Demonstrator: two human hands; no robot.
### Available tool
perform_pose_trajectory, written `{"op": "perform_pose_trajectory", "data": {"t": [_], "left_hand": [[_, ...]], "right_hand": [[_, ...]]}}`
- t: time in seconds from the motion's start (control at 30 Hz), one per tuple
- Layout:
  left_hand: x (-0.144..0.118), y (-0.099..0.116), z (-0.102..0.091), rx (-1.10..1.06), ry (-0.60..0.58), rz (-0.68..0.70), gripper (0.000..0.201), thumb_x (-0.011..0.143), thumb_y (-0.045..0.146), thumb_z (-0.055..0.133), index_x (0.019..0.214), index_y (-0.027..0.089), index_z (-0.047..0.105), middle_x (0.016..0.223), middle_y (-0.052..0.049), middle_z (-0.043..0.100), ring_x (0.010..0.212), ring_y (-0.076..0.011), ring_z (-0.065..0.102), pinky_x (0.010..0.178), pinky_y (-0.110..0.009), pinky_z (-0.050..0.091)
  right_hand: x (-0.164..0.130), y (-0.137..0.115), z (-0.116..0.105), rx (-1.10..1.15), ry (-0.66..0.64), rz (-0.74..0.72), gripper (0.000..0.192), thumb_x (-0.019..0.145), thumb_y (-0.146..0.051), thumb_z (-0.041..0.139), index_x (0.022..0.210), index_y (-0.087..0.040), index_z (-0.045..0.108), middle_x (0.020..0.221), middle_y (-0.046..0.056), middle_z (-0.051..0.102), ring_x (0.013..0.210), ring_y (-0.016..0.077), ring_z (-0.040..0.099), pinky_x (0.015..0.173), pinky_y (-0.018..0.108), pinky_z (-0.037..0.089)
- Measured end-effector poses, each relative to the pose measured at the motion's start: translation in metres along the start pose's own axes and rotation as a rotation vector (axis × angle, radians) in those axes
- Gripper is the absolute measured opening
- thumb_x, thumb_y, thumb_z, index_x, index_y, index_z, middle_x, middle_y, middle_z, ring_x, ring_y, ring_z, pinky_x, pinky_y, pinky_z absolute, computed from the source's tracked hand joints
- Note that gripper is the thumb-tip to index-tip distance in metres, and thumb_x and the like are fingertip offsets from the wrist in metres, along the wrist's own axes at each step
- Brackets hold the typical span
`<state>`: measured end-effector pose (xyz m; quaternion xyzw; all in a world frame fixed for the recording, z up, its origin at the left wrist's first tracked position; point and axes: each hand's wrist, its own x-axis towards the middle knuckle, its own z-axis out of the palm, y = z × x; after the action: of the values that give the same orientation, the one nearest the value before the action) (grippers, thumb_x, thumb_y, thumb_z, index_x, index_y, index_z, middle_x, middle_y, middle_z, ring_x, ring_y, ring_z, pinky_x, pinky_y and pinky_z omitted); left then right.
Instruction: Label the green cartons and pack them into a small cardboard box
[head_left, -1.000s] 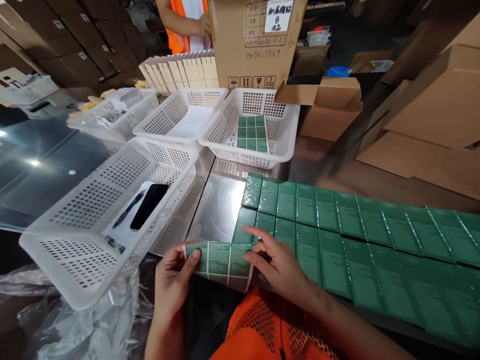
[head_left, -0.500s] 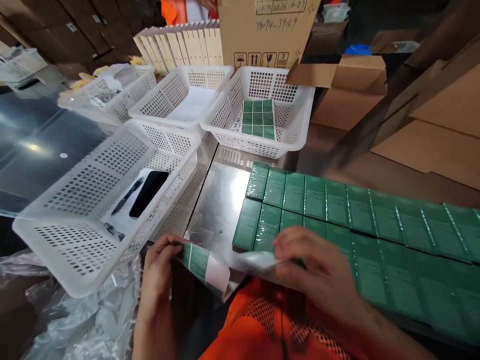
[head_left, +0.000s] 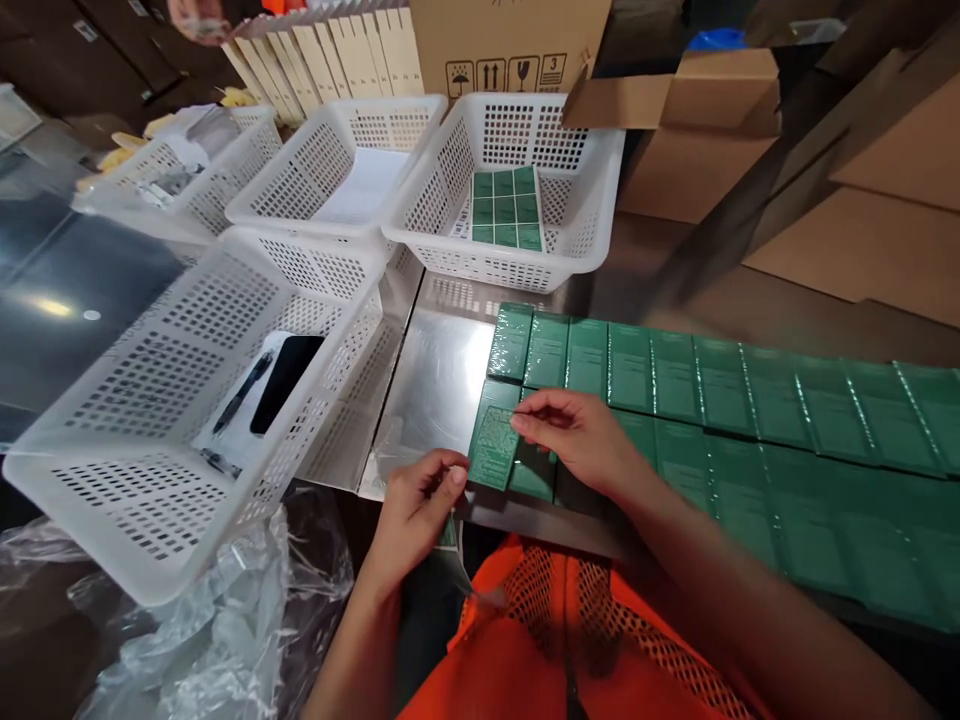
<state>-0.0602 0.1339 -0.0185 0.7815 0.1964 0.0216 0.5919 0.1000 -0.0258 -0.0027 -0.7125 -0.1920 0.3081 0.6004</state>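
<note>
Right hand (head_left: 574, 440) pinches green label (head_left: 495, 445) by its corner, now apart from sheet (head_left: 448, 535), over end box (head_left: 502, 391) of near row; left hand (head_left: 420, 505) grips sheet; peeling looks done, placing begun; beyond, basket (head_left: 598, 215) on bench (head_left: 435, 370)

Four baskets, two rows of green boxes

White baskets (head_left: 495, 265) number four: one near left, three in a line farther off. The near one holds one phone (head_left: 286, 385) and one pen (head_left: 241, 393). The right-hand far one holds a sheet (head_left: 506, 208) showing nine green squares, three by three. The green boxes (head_left: 720, 390) lie in two rows; the far row shows at least ten, and both run out of sight at the right. One sticker (head_left: 495, 447) is between two hands, the left hand (head_left: 424, 505) and right hand (head_left: 574, 435). One large carton (head_left: 510, 40) bears four symbols (head_left: 506, 76); one smaller open box (head_left: 712, 150) stands to its right.
</note>
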Motion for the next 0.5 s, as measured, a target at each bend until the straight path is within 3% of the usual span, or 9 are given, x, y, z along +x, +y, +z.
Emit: {"op": "perform_pose_trajectory", "data": {"t": [0.13, 0.33, 0.5], "left_hand": [[0.008, -0.001, 0.003, 0.066, -0.028, -0.018, 0.036, 0.092, 0.047, 0.055, 0.072, 0.019, 0.060, 0.058, 0.001, 0.059, 0.055, -0.0129, 0.053, 0.056, -0.023, 0.039], [0.015, -0.002, 0.008, 0.271, -0.016, -0.063, 0.037, 0.093, 0.048, 0.050, 0.070, 0.020, 0.057, 0.056, 0.002, 0.058, 0.054, -0.0141, 0.053, 0.055, -0.025, 0.035], [0.018, 0.002, 0.011, 0.370, -0.014, -0.102, 0.039, 0.093, 0.049, 0.048, 0.069, 0.020, 0.057, 0.057, 0.002, 0.058, 0.052, -0.0137, 0.052, 0.054, -0.025, 0.033]], "right_hand": [[0.001, 0.007, 0.004, -0.147, 0.073, -0.048, 0.015, 0.079, -0.035, 0.070, 0.080, -0.021, 0.073, 0.069, 0.000, 0.069, 0.062, 0.0142, 0.059, 0.059, 0.028, 0.045], [0.006, 0.014, 0.008, -0.453, 0.186, -0.152, 0.010, 0.083, -0.030, 0.072, 0.077, -0.022, 0.073, 0.076, 0.000, 0.072, 0.066, 0.0151, 0.062, 0.064, 0.029, 0.044], [0.009, 0.017, 0.011, -0.558, 0.214, -0.157, 0.009, 0.084, -0.026, 0.073, 0.075, -0.022, 0.072, 0.074, 0.000, 0.069, 0.067, 0.0152, 0.060, 0.063, 0.029, 0.043]]}}
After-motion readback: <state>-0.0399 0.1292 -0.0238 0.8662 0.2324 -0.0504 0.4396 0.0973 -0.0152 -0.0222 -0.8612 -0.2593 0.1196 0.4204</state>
